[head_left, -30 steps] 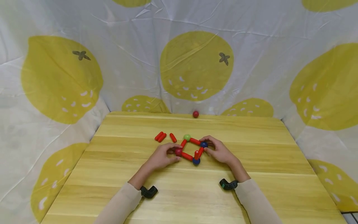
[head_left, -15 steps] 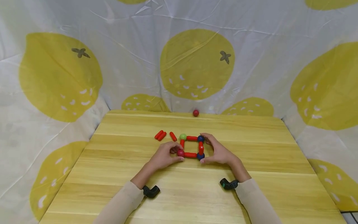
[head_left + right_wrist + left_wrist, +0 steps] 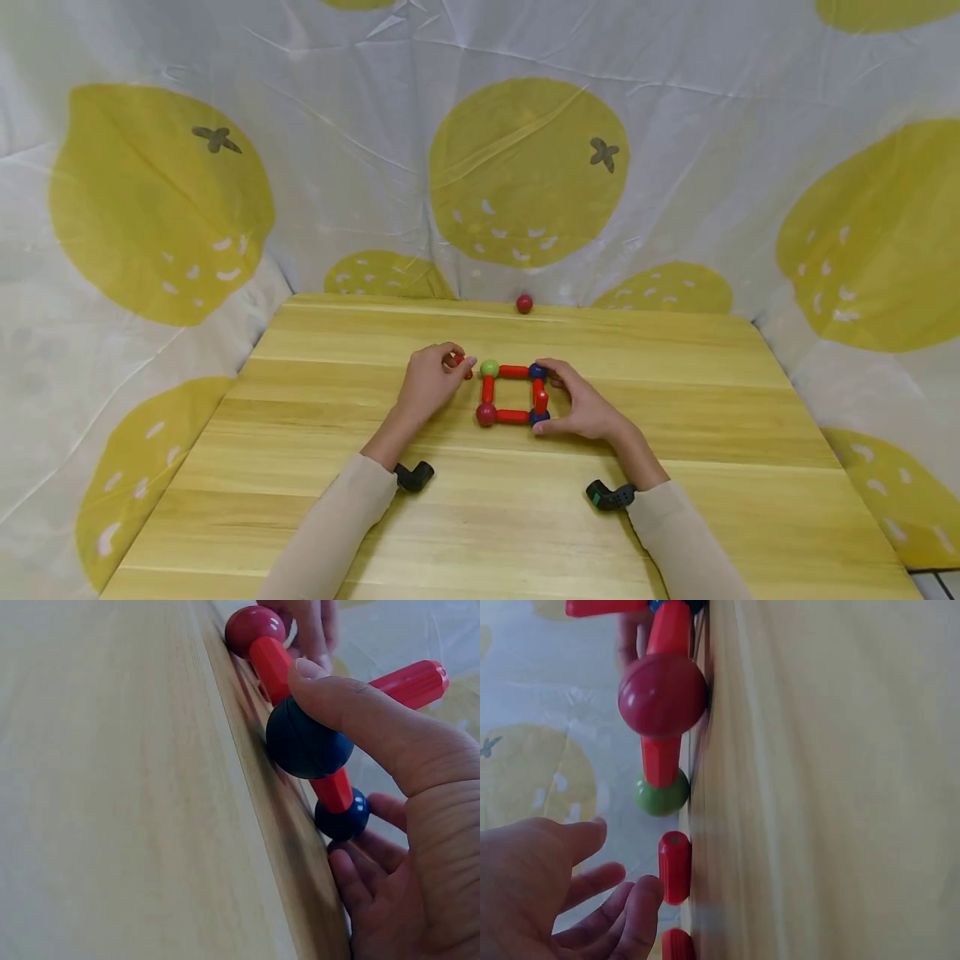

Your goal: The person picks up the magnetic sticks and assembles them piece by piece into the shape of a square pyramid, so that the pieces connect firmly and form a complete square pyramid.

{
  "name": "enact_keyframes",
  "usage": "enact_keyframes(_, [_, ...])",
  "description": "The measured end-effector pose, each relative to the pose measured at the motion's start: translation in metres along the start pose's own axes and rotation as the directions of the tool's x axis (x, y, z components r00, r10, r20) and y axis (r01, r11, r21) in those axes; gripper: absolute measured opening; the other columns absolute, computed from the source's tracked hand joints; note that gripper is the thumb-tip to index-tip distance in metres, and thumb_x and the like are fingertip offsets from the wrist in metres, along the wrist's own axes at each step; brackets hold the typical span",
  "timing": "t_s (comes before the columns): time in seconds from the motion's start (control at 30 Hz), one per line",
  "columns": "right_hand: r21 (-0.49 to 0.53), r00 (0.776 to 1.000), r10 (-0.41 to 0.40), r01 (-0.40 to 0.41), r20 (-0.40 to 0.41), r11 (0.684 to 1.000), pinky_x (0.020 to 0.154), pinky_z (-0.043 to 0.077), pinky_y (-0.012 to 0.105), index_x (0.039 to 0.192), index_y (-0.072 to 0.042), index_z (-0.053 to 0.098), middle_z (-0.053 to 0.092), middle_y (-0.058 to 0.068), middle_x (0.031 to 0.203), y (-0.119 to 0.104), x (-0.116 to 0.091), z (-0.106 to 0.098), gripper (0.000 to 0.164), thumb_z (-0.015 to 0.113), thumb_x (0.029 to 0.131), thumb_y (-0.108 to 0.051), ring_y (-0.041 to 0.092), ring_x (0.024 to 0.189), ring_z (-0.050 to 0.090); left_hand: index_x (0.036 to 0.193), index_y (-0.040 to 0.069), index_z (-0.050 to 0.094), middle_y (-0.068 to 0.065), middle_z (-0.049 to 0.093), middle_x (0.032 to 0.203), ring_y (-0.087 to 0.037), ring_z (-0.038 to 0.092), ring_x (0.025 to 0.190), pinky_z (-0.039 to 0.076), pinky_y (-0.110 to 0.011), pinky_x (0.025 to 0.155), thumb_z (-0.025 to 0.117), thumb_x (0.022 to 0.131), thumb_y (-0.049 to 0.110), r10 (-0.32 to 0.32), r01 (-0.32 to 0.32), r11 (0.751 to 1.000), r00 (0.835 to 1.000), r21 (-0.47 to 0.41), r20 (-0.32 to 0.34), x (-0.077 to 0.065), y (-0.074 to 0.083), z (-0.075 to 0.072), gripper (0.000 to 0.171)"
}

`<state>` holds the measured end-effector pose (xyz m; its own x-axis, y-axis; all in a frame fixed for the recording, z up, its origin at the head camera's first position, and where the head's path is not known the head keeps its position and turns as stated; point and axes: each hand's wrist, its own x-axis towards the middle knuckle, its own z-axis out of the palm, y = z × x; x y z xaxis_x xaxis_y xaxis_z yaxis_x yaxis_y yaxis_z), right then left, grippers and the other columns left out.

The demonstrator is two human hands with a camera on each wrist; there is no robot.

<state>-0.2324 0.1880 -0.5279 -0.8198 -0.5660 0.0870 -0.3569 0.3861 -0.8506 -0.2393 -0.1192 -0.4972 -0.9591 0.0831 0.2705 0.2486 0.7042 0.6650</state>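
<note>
A square of red rods and balls (image 3: 513, 372) lies on the table, with a green ball (image 3: 490, 368), a dark red ball (image 3: 486, 414) and two blue balls at its corners. From the front blue ball (image 3: 307, 742) an extra red rod (image 3: 416, 684) sticks upward. My right hand (image 3: 588, 408) holds the square's right side, thumb on the front blue ball and fingers curled at the back blue ball (image 3: 345, 816). Left of the square, my left hand (image 3: 431, 383) reaches over loose red rods, its parted fingers right beside one rod (image 3: 675, 870).
Another loose red rod (image 3: 678, 946) lies near the left hand, which hides part of that group in the head view. A single red ball (image 3: 524, 303) sits at the table's back edge, before a lemon-print cloth (image 3: 360, 167).
The square has turned to sit straight and shifted slightly. My left hand has let go of the dark red ball and moved back and left to the loose rods. My right thumb has moved to the front blue ball.
</note>
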Motion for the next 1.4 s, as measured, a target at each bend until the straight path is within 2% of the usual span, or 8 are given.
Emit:
enact_keyframes(0.1, [0.009,1.000,0.009,-0.009,-0.002,1.000,0.123,0.031,0.052,0.161,-0.016,0.030,0.032,0.007,0.164,0.000,-0.001,0.002,0.109,0.095,0.075,-0.030,0.030,0.148,0.039,0.120,0.006,0.077,-0.011,0.071,0.093,-0.022,0.063,0.078,0.056,-0.036,0.070,0.074,0.096,0.034,0.021,-0.025,0.998,0.998,0.065,0.056,0.003,-0.002,0.001,0.038])
enact_keyframes(0.23, [0.015,1.000,0.012,-0.012,-0.008,1.000,0.123,0.032,0.051,0.160,-0.017,0.031,0.033,0.006,0.163,0.001,-0.002,0.002,0.108,0.095,0.074,-0.030,0.029,0.148,0.039,0.121,0.006,0.077,-0.011,0.076,0.102,-0.023,0.065,0.086,0.057,-0.038,0.075,0.074,0.097,0.031,0.010,-0.021,0.995,0.993,0.100,0.115,0.002,-0.005,0.003,0.035])
enact_keyframes(0.6, [-0.005,1.000,-0.018,0.018,-0.021,1.000,0.121,0.033,0.057,0.160,-0.014,0.031,0.034,0.011,0.163,-0.001,-0.003,0.000,0.106,0.094,0.076,-0.030,0.034,0.146,0.041,0.111,0.010,0.077,-0.006,0.075,0.097,-0.016,0.063,0.079,0.057,-0.035,0.076,0.079,0.092,0.019,0.003,-0.020,0.993,0.989,0.113,0.146,-0.007,-0.002,-0.002,0.021])
enact_keyframes(0.83, [-0.013,1.000,0.004,-0.004,-0.023,1.000,0.122,0.033,0.054,0.160,-0.016,0.032,0.034,0.007,0.163,-0.001,-0.002,0.001,0.107,0.094,0.075,-0.033,0.031,0.146,0.041,0.129,0.003,0.064,-0.008,0.074,0.101,-0.019,0.068,0.085,0.060,-0.039,0.082,0.074,0.094,0.009,0.007,-0.021,0.996,0.989,0.091,0.147,-0.017,-0.002,-0.005,0.037])
enact_keyframes(0.93, [-0.007,1.000,-0.002,0.002,-0.020,1.000,0.123,0.032,0.053,0.160,-0.016,0.032,0.034,0.008,0.163,-0.001,-0.001,0.001,0.107,0.094,0.075,-0.031,0.031,0.147,0.040,0.142,-0.001,0.056,-0.011,0.072,0.108,-0.022,0.069,0.091,0.059,-0.041,0.085,0.069,0.098,0.007,0.014,-0.018,1.000,0.990,0.024,0.143,-0.021,-0.002,-0.007,0.046])
enact_keyframes(1.07, [0.011,1.000,-0.008,0.008,-0.019,1.000,0.123,0.031,0.054,0.160,-0.015,0.032,0.034,0.010,0.163,-0.001,-0.002,0.000,0.105,0.094,0.076,-0.028,0.033,0.148,0.039,0.145,0.000,0.055,-0.012,0.067,0.116,-0.025,0.068,0.102,0.059,-0.043,0.093,0.063,0.102,0.008,0.016,0.007,0.989,0.988,-0.149,0.155,-0.025,-0.004,-0.009,0.044])
enact_keyframes(1.27, [0.024,1.000,-0.014,0.015,-0.020,1.000,0.123,0.030,0.054,0.160,-0.015,0.032,0.034,0.010,0.163,-0.001,-0.002,0.000,0.105,0.094,0.075,-0.026,0.033,0.148,0.038,0.138,0.008,0.061,-0.009,0.067,0.128,-0.024,0.063,0.121,0.056,-0.041,0.103,0.061,0.104,0.014,0.035,0.077,0.919,0.961,-0.387,0.275,-0.029,-0.004,-0.012,0.034])
enact_keyframes(1.4, [0.031,0.999,-0.015,0.016,-0.028,0.999,0.123,0.030,0.055,0.159,-0.014,0.032,0.034,0.011,0.163,0.002,-0.001,0.000,0.105,0.094,0.075,-0.018,0.034,0.149,0.037,0.134,0.009,0.062,-0.008,0.067,0.127,-0.024,0.063,0.122,0.056,-0.032,0.101,0.063,0.102,0.011,0.124,0.055,0.875,0.935,-0.480,0.332,-0.030,-0.004,-0.011,0.031])
